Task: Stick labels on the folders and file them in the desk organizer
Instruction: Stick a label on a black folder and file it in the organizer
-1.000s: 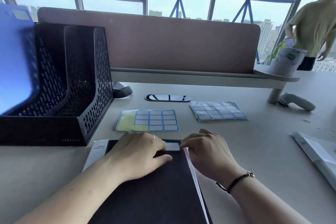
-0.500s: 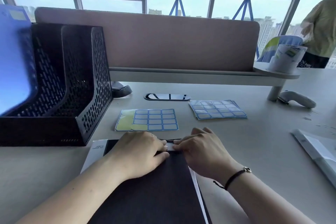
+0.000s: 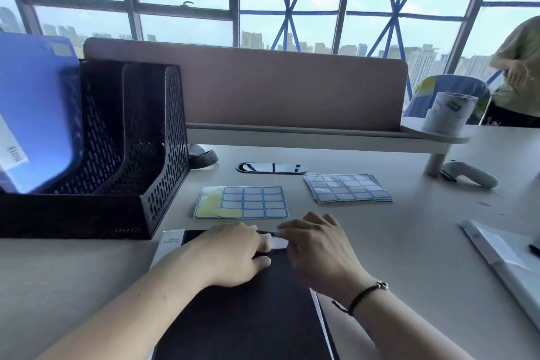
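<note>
**Inspector:** Item under work?

**Assistant:** A black folder (image 3: 242, 316), flat, matte, rectangular, lying on the pale desk (image 3: 409, 242) in front of the person. Its long axis runs away from the viewer, the top edge toward the label sheets. A small white label (image 3: 279, 242) sits at that top edge.

**Inspector:** Hands?

**Assistant:** The left hand (image 3: 233, 254) lies palm down on the cover, fingers loosely curled, grasping nothing. The right hand (image 3: 318, 245) presses fingertips on the label's right end; it holds nothing.

**Inspector:** Change since the earlier frame?

**Assistant:** The hands have drawn closer together and less of the label shows. The folder has not shifted.

**Inspector:** Surroundings?

**Assistant:** Just beyond, a partly peeled label sheet (image 3: 242, 202) with blue-bordered rectangles; to its right a fanned stack of sheets (image 3: 347, 187). At left, a black perforated mesh organizer (image 3: 152, 155) holds a blue folder (image 3: 32, 114) upright in its leftmost slot.
</note>
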